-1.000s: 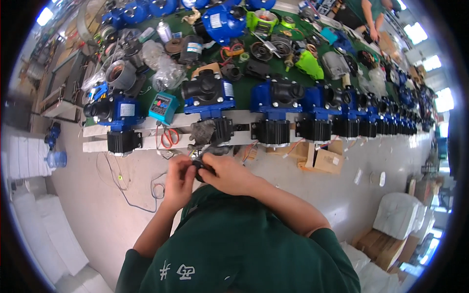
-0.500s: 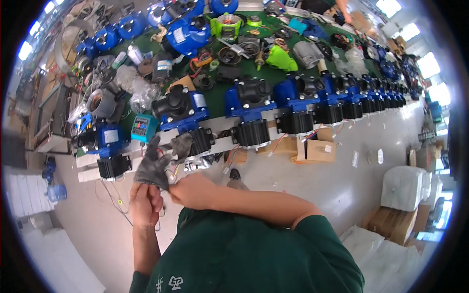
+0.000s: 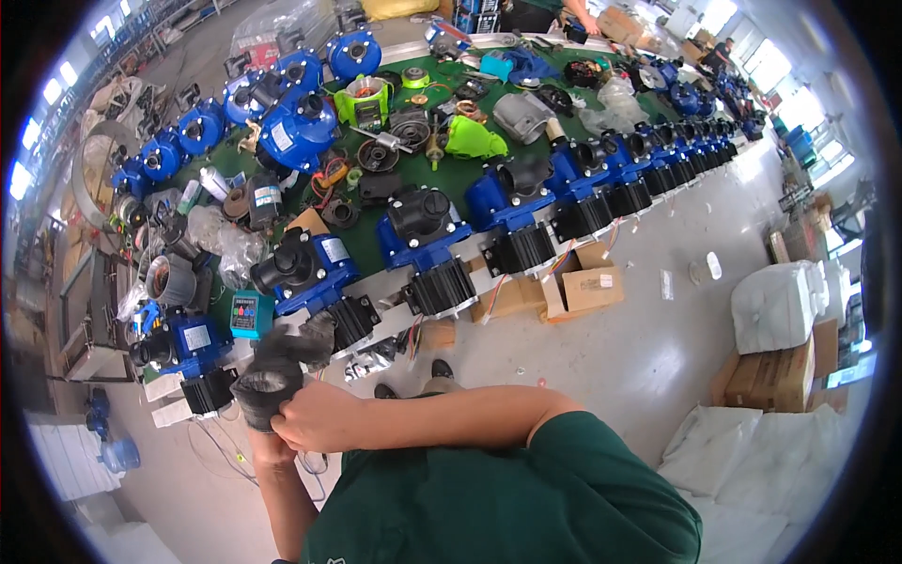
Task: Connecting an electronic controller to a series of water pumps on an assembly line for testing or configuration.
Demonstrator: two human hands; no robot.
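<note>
A dark grey work glove [image 3: 267, 376] is bunched over the fingers of my left hand [image 3: 271, 444], its cuff gaping. My left fingers are mostly hidden by it. Reaching across from the right, my right hand [image 3: 321, 415] is closed on the glove's edge. Another dark grey piece [image 3: 315, 340], perhaps a second glove, lies just beyond, against a blue pump with a black ribbed motor [image 3: 352, 320]. Beside the hands stands a teal box with coloured buttons [image 3: 252, 313]. Another blue pump [image 3: 193, 343] sits at the bench's left end.
A long row of blue pumps [image 3: 512, 193] lines the bench's near edge, motors overhanging. Behind are bright green housings [image 3: 476, 137], plastic bags and loose parts. Open cardboard boxes [image 3: 587, 289] stand below the bench; white wrapped bundles [image 3: 775, 310] are at right. A co-worker's arm [image 3: 581, 14] shows at the far side.
The whole view has shifted, with the near bench now lower in the picture. The glove's fingers, stretched upward before, are now bunched, and its cuff opening shows. My right hand has come closer to my left.
</note>
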